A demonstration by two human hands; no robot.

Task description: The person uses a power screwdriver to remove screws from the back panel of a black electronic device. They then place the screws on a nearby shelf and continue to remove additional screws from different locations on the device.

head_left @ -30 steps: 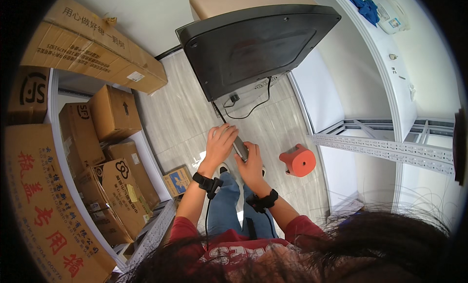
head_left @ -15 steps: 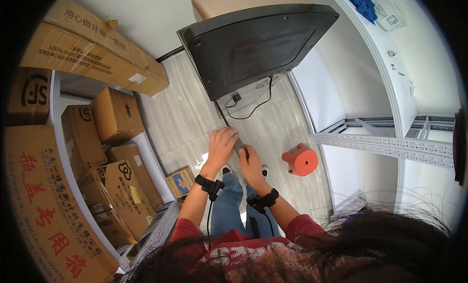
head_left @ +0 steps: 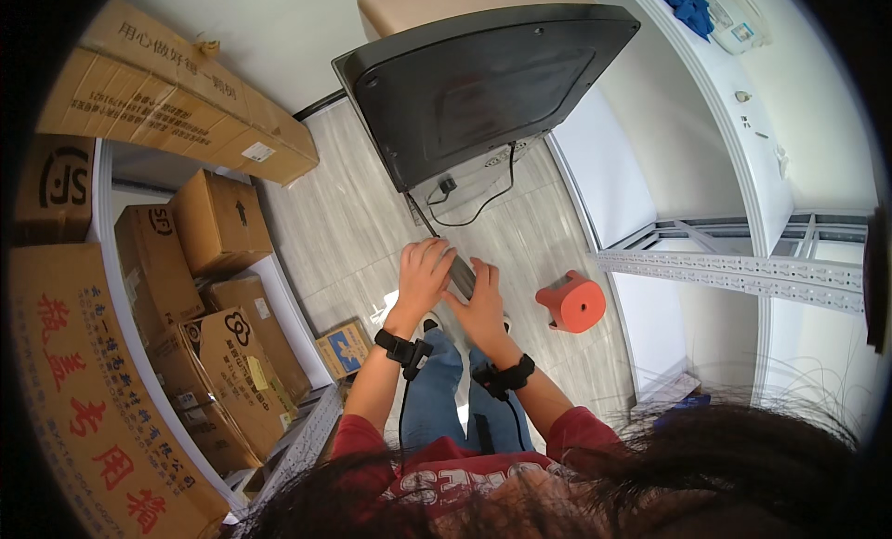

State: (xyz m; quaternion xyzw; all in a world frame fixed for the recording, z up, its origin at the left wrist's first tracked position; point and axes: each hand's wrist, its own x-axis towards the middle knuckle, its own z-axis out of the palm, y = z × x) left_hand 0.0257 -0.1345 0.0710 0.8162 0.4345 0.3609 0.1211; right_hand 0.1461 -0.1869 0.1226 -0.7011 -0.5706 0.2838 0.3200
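Note:
I hold a grey, bar-shaped thing [head_left: 461, 277] in front of my legs, tilted, with a thin dark rod or cord [head_left: 423, 217] running from its far end toward a large black appliance panel [head_left: 483, 98]. Its exact kind does not show. My left hand [head_left: 424, 277] closes round the far part, fingers curled over it. At the near part is my right hand [head_left: 480, 307], thumb on one side and fingers on the other. A black strap with a small device sits on each wrist. Below the panel, a black plug [head_left: 448, 185] and a looping cable [head_left: 492, 203] join the appliance.
Shelves with cardboard boxes [head_left: 223, 221] stand on the left, and a long carton [head_left: 177, 93] behind them. A red stool [head_left: 572, 302] is on the floor to the right, beside white metal shelving [head_left: 734, 277]. A white tub and blue cloth [head_left: 686, 11] lie at upper right.
My right hand has shifted slightly up and right, its fingers spreading around the grey bar and uncovering more of its surface. My left hand stays nearly in place on it.

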